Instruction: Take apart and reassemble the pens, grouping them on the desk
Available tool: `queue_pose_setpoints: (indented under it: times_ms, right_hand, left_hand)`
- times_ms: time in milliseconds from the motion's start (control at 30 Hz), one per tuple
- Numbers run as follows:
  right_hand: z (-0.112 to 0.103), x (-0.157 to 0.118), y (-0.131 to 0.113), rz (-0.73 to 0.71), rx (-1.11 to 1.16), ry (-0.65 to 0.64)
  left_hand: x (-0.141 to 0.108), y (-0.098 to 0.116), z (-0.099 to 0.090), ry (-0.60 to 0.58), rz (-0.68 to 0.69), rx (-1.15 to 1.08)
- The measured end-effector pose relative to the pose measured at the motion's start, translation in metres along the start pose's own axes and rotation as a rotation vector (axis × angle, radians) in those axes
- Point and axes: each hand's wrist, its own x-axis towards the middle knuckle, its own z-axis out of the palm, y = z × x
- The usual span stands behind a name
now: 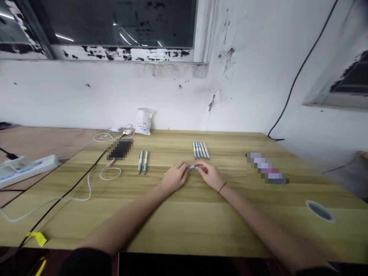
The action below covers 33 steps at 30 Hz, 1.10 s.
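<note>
My left hand [175, 177] and my right hand [211, 175] are close together above the wooden desk [184, 226]. Between their fingertips they pinch a small light-blue pen part [191, 167], which is partly hidden by the fingers. Just beyond my hands, several blue-and-white pens [200, 150] lie side by side. Two similar pens [143, 162] lie further left, beyond my left hand. A thin dark band circles my right wrist.
A pixelated phone [120, 149] with a white cable [110, 174] lies left of the pens. A pixelated object [267, 167] lies to the right. A desk grommet [320, 211] sits near the right edge. A power strip [25, 170] stands off the desk's left side. A white bag [143, 122] leans against the wall.
</note>
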Motion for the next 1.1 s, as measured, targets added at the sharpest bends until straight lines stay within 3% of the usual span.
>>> queue_pose_setpoints:
  times_ms: [267,500,633,767,967,1100]
  right_hand:
    - [-0.003,-0.001,0.003,0.008,-0.092,-0.07]
    - [-0.001,0.0,0.006,0.061,0.12,-0.059]
    - [-0.002,-0.001,0.004,0.063,0.1,-0.053]
    - [-0.009,0.001,0.001,0.058,0.006,-0.128]
    - [-0.017,0.005,0.001,0.033,0.187,-0.165]
    - [-0.021,0.004,0.0,-0.002,0.038,-0.194]
  left_hand:
    - [0.0,0.001,-0.002,-0.041,0.036,0.102]
    - [0.001,0.001,-0.002,-0.018,0.028,0.126]
    - [0.0,0.0,-0.002,-0.024,0.039,0.135]
    - [0.0,0.0,-0.002,-0.041,0.056,0.164]
    - [0.001,0.0,-0.001,-0.034,0.049,0.154]
    - [0.001,0.0,-0.001,-0.033,0.055,0.152]
